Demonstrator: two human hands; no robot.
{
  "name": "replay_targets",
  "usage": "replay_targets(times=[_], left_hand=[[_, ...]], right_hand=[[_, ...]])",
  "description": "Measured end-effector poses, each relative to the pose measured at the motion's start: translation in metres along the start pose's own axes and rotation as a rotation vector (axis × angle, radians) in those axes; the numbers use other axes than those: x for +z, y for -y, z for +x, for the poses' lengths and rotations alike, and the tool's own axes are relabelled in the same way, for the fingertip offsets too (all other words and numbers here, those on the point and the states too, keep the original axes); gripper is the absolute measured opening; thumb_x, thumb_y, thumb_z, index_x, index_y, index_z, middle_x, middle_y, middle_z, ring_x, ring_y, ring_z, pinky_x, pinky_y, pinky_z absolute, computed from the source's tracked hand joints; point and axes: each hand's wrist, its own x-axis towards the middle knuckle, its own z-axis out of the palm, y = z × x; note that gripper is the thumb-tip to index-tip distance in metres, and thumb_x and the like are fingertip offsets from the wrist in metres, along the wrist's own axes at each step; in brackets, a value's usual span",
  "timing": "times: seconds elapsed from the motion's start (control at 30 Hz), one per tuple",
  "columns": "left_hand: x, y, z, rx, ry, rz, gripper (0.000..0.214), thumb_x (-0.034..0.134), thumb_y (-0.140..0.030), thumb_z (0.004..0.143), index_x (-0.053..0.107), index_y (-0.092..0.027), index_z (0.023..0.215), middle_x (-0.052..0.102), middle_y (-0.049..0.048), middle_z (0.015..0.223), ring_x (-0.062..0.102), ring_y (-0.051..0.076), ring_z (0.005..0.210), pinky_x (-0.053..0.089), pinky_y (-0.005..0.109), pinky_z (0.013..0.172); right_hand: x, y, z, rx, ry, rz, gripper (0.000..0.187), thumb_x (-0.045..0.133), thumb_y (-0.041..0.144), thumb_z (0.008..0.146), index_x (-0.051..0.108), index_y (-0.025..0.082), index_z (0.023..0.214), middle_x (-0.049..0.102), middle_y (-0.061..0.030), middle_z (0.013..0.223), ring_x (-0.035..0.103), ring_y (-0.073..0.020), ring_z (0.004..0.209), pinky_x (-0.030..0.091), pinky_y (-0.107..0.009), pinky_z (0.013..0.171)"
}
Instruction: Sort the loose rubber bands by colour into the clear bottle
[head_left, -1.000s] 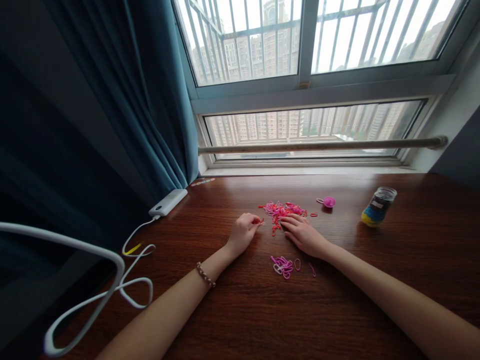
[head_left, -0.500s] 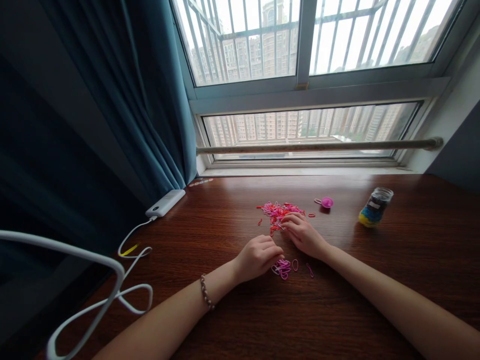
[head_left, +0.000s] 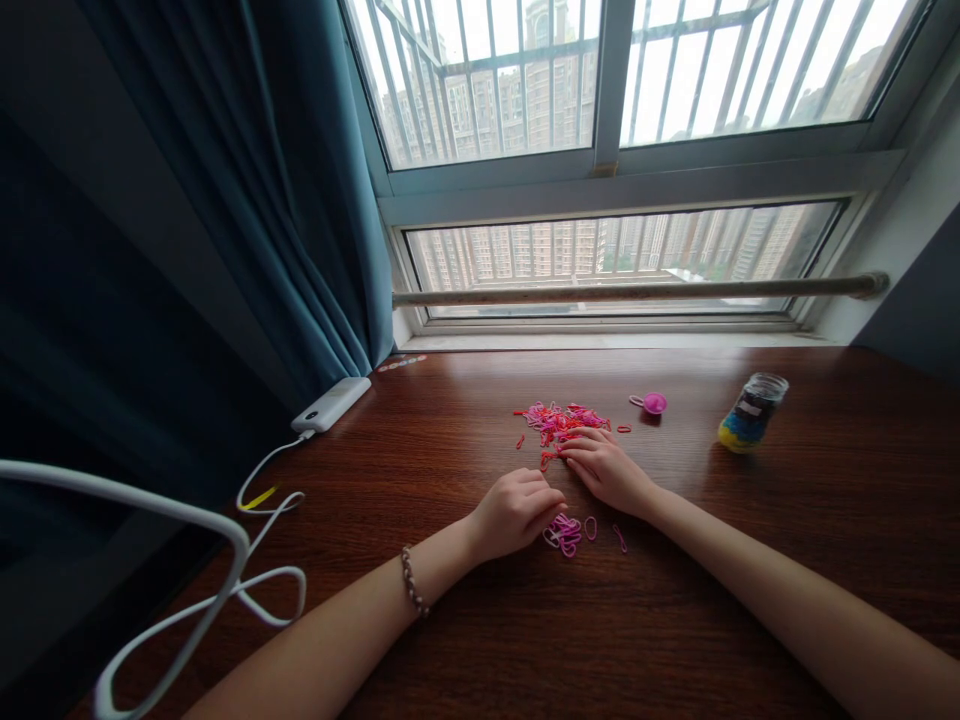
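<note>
On the dark wooden table lies a pile of small red and pink loops (head_left: pixel 551 418), too small to tell whether they are bands or pins. My right hand (head_left: pixel 606 468) rests at the pile's near right edge, its fingers stretched out over some of the loops. Closer to me is a smaller cluster of purple-pink loops (head_left: pixel 568 537), with a single loop (head_left: pixel 590 528) and a narrow one (head_left: pixel 619 538) to its right. My left hand (head_left: pixel 517 510) is beside that cluster, fingers curled and pressed together; anything inside them is hidden.
A pink cup-like cap (head_left: pixel 655 403) with a pale loop beside it lies behind my right hand. Farther right stands a glass jar (head_left: pixel 752 413) with blue and yellow contents. A white power bank (head_left: pixel 331 405) with a white cable (head_left: pixel 232 560) is at left, near the curtain (head_left: pixel 322 200).
My right hand has shifted very slightly at the pile's near edge, its fingers drawn a little toward me. My left hand stays almost in place, and the loops look nearly unchanged.
</note>
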Motion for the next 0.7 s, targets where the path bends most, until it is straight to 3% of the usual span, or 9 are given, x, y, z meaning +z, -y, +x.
replay_targets(times=[0.43, 0.57, 0.7], left_hand=[[0.000, 0.000, -0.001, -0.011, 0.020, 0.012, 0.019, 0.042, -0.021, 0.086, 0.060, -0.015, 0.085, 0.060, 0.0046, 0.070, 0.051, 0.014, 0.070, 0.042, 0.028, 0.071], [0.000, 0.001, 0.000, -0.082, -0.083, 0.069, 0.021, 0.045, -0.022, 0.084, 0.058, -0.019, 0.101, 0.059, 0.0082, 0.103, 0.047, 0.020, 0.102, 0.037, 0.036, 0.091], [0.004, 0.007, 0.002, -0.266, -0.122, 0.138, 0.037, 0.051, -0.028, 0.081, 0.050, -0.025, 0.118, 0.038, 0.0088, 0.133, 0.027, 0.028, 0.122, 0.026, 0.048, 0.098]], right_hand=[[-0.005, -0.006, 0.004, 0.061, -0.155, 0.193, 0.026, 0.039, 0.021, 0.088, 0.065, 0.020, 0.087, 0.064, -0.0064, 0.092, 0.053, -0.0190, 0.095, 0.042, -0.038, 0.088], [-0.006, 0.001, 0.003, 0.018, -0.140, 0.047, 0.026, 0.039, 0.019, 0.088, 0.061, 0.019, 0.101, 0.061, -0.0080, 0.103, 0.047, -0.0219, 0.105, 0.038, -0.042, 0.093], [-0.005, 0.010, 0.001, -0.050, -0.071, -0.107, 0.029, 0.040, 0.019, 0.087, 0.056, 0.019, 0.112, 0.057, -0.0090, 0.114, 0.038, -0.0251, 0.115, 0.034, -0.045, 0.096]])
